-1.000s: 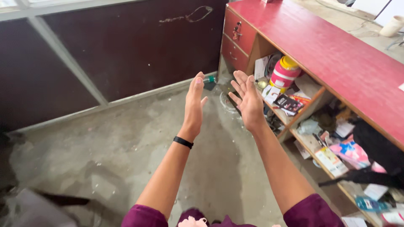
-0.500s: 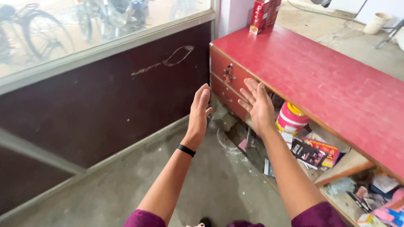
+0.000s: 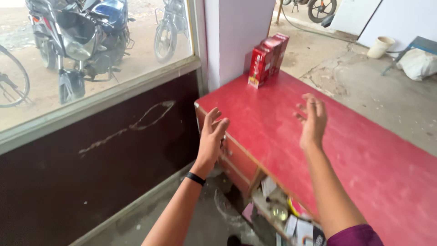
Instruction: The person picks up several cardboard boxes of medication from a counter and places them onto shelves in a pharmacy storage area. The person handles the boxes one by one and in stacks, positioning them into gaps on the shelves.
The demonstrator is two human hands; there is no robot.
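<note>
My left hand [image 3: 213,136] is raised in front of the near corner of a red counter [image 3: 346,155], fingers apart and holding nothing; a black band sits on its wrist. My right hand [image 3: 312,119] hovers over the red counter top, also empty with fingers spread. Several red boxes [image 3: 267,59] stand upright at the far end of the counter, beyond both hands. A drawer front [image 3: 236,157] lies just right of my left hand.
A dark wall panel [image 3: 104,168] under a window runs along the left. Motorcycles [image 3: 86,36] stand outside the glass. A white pillar [image 3: 236,36] rises behind the counter. Shelves with packets [image 3: 291,223] sit below the counter. A white bucket [image 3: 380,46] stands far right.
The view has swung upward from the floor and shelves to the counter top and window. My hands have moved apart, the right one now over the counter.
</note>
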